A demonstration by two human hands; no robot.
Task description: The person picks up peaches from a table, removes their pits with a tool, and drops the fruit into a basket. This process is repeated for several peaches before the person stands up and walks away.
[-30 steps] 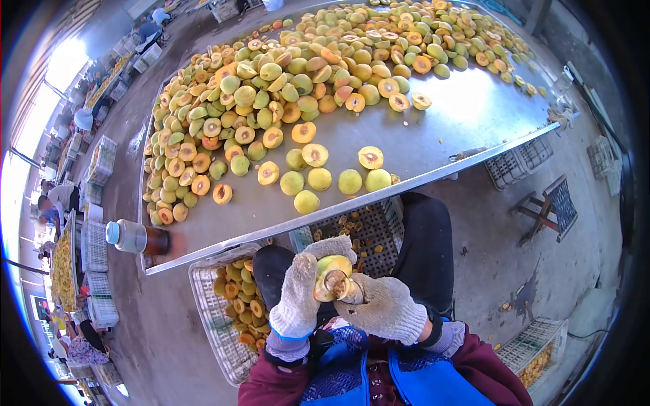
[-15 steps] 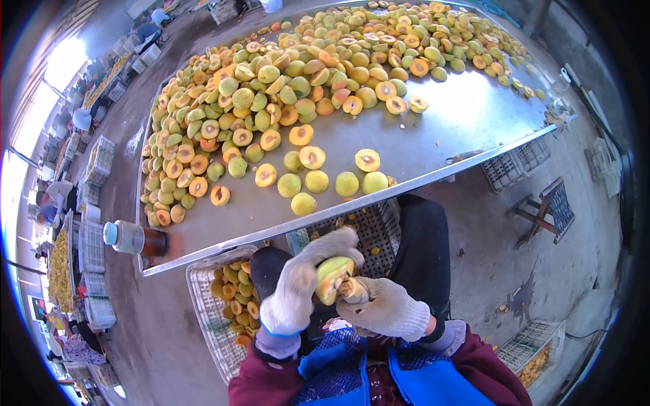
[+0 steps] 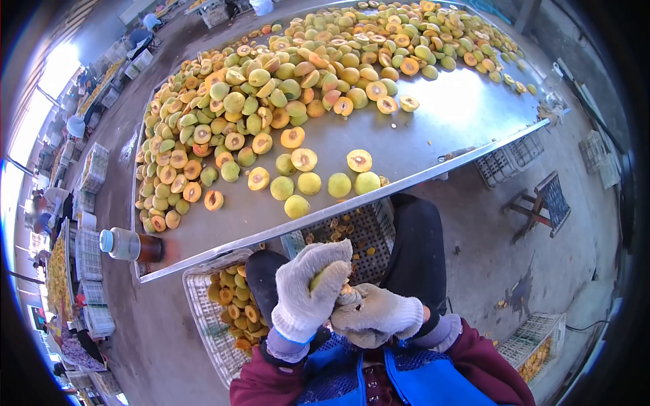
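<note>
My left hand [image 3: 305, 292], in a pale knitted glove, is closed around a green-yellow peach half [image 3: 318, 278], mostly hidden by the fingers. Against it, close to my lap, sits my gloved right hand [image 3: 379, 314], its fingers curled and thumb toward the fruit. Whatever my right hand grips is hidden. On the metal table [image 3: 413, 142] in front lies a large heap of halved peaches [image 3: 271, 101], some cut side up with brown centres. Several loose halves, such as a cut-side-up peach half [image 3: 304, 160], lie nearer the table edge.
A white crate [image 3: 198, 308] of peach halves stands by my left leg. A dark crate [image 3: 384, 233] with scraps is between my knees. A bottle [image 3: 132, 244] lies at the table's left corner. A folding stool [image 3: 544, 205] and another crate [image 3: 552, 328] are at right.
My left hand has turned and wrapped its fingers over the peach half, covering most of it. My right hand stays close beside it. The view has shifted slightly.
</note>
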